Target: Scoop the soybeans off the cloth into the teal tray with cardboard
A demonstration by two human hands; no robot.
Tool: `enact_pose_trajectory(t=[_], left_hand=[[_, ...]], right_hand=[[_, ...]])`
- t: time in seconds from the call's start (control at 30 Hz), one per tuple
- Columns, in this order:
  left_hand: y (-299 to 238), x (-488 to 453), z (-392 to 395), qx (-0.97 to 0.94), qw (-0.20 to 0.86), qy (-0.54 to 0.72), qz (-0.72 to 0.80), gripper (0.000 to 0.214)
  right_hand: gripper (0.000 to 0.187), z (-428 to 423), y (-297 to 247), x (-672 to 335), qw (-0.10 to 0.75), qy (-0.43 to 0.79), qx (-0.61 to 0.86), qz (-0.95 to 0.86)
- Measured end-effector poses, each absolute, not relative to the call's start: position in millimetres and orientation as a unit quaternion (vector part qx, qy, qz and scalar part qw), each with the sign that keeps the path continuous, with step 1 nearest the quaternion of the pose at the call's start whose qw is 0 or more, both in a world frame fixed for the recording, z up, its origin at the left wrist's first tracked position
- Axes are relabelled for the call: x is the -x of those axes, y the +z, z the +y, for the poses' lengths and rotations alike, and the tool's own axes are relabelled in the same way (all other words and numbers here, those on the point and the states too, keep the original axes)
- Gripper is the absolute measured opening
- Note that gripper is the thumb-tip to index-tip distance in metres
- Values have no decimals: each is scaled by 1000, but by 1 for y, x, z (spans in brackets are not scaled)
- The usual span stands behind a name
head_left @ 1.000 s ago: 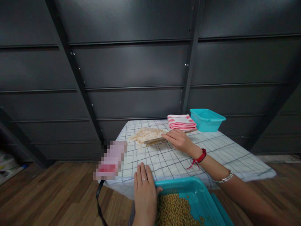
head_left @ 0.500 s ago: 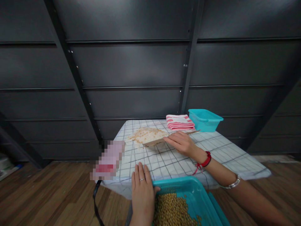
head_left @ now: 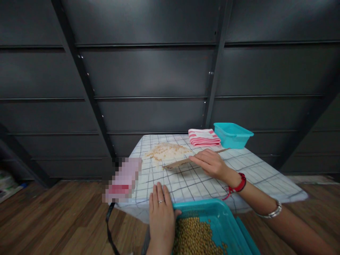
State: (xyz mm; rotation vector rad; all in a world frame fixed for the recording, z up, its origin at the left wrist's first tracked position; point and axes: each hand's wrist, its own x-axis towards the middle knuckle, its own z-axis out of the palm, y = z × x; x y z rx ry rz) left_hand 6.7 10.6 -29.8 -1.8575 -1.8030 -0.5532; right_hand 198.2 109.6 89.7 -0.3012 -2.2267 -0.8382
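Observation:
My right hand point(head_left: 209, 163) grips a long strip of cardboard point(head_left: 176, 164), held low over the checked tablecloth point(head_left: 148, 184). Just beyond the strip's left end lies a flat, spread pile of pale grains mixed with yellowish bits point(head_left: 167, 151); I cannot tell their exact kind. Fingers stretched out, my left hand point(head_left: 161, 216) rests at the table's front edge, with its thumb by the rim of a teal basket point(head_left: 225, 216). Inside that basket sit many round tan beans point(head_left: 193, 235), looking like soybeans, gathered toward the left.
A folded pink-and-white striped towel point(head_left: 204, 137) and a turquoise plastic bin point(head_left: 233, 135) stand at the table's back right. At the left edge lies a blurred pink item point(head_left: 124, 179) with a black strap point(head_left: 108, 226) hanging down. A dark panelled wall point(head_left: 148, 74) rises behind.
My right hand has drawn the cardboard strip slightly toward me and to the right, away from the grain pile. My left hand stays in place.

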Motion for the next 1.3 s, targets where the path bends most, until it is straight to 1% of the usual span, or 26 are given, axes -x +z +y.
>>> enact_pose_trajectory(t=[0.13, 0.33, 0.73, 0.83, 1.07, 1.17, 1.3], left_hand=[[-29, -5, 10, 684, 249, -190, -658, 48], [-33, -2, 11, 691, 245, -190, -654, 50], [-33, -2, 12, 695, 234, -183, -655, 52], [-32, -2, 11, 688, 236, -182, -662, 50], [-23, -5, 10, 685, 227, -174, -670, 52], [-23, -5, 9, 689, 218, -178, -668, 55], [-23, -5, 9, 695, 218, -185, -660, 56]], right_hand=[[39, 113, 90, -194, 370, -329, 126, -860], [34, 111, 84, -190, 333, -324, 125, -877], [46, 95, 89, -207, 358, -301, 132, -874], [43, 99, 89, -201, 359, -309, 130, -871], [30, 98, 91, -189, 325, -320, 127, -881], [29, 91, 93, -194, 327, -311, 121, -884], [35, 86, 95, -203, 346, -308, 119, -878]])
